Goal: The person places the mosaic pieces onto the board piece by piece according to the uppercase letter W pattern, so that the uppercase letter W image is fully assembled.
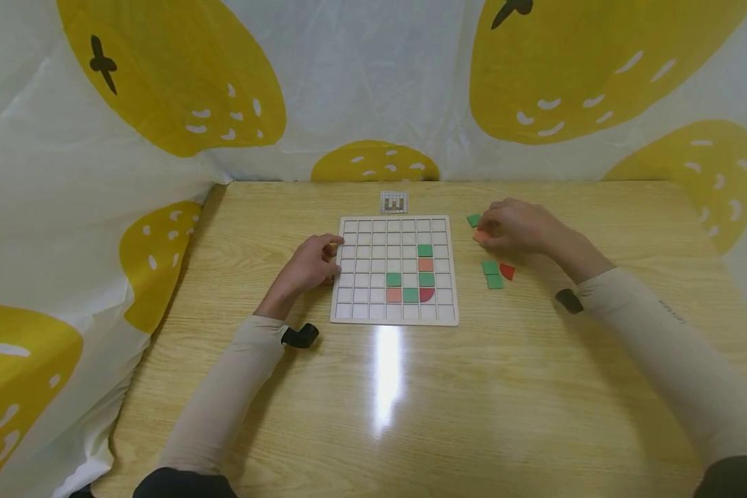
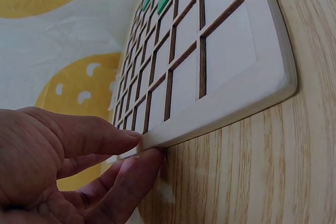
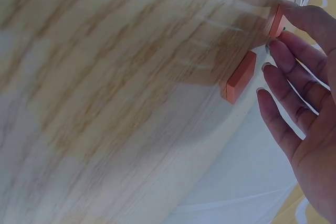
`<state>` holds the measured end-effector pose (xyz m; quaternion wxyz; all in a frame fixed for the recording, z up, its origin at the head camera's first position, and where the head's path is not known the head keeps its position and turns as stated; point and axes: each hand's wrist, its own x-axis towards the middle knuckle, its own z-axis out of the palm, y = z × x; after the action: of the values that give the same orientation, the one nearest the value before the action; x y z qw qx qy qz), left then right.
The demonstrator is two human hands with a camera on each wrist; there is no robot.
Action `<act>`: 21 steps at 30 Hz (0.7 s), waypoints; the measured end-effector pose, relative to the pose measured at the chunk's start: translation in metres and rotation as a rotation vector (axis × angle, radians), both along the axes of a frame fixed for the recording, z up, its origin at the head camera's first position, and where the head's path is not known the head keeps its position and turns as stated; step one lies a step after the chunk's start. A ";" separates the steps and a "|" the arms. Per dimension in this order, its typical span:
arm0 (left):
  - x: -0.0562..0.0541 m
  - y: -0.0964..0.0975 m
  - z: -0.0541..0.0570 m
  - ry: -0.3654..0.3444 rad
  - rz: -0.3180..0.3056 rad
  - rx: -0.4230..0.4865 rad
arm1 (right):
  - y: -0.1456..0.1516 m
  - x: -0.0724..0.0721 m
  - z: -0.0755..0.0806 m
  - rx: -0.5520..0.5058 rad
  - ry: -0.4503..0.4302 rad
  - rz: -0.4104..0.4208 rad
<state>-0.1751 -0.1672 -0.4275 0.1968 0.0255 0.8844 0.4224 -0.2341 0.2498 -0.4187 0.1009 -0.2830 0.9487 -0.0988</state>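
Observation:
A white grid board (image 1: 361,277) lies on the table, with green tiles, orange tiles and a red rounded tile (image 1: 427,294) set in its lower right squares. My left hand (image 1: 314,264) is at the board's left side; in the left wrist view its thumb (image 2: 123,139) and a finger pinch the rim. Right of the board, my right hand (image 1: 517,227) pinches an orange tile (image 3: 275,22) between thumb and forefinger, close over the table. The other fingers of that hand are spread and bent. A second orange tile (image 3: 241,78) lies beside them in the right wrist view.
Near the right hand lie a green tile (image 1: 474,220), two touching green tiles (image 1: 490,268) and a red quarter-round tile (image 1: 507,271). Behind the board is a small pattern card (image 1: 394,202). A white curtain with yellow fruit (image 1: 373,159) borders the table's back and left.

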 end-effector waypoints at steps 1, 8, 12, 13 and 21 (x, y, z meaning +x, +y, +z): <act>0.000 0.000 0.000 -0.001 0.000 0.001 | 0.000 0.000 0.000 0.000 0.000 -0.001; 0.000 0.000 0.000 0.000 -0.005 -0.004 | 0.001 -0.001 -0.002 -0.008 0.003 -0.001; 0.000 0.000 0.000 0.002 -0.010 0.004 | 0.002 0.001 -0.002 -0.015 0.003 0.004; 0.000 0.000 0.000 0.002 -0.010 0.008 | 0.002 0.001 -0.001 -0.018 0.002 0.008; 0.001 -0.001 0.001 0.000 -0.007 0.011 | 0.001 0.004 0.003 -0.035 0.013 0.033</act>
<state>-0.1742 -0.1679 -0.4266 0.1981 0.0299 0.8819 0.4267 -0.2296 0.2510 -0.4154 0.0912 -0.3008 0.9427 -0.1118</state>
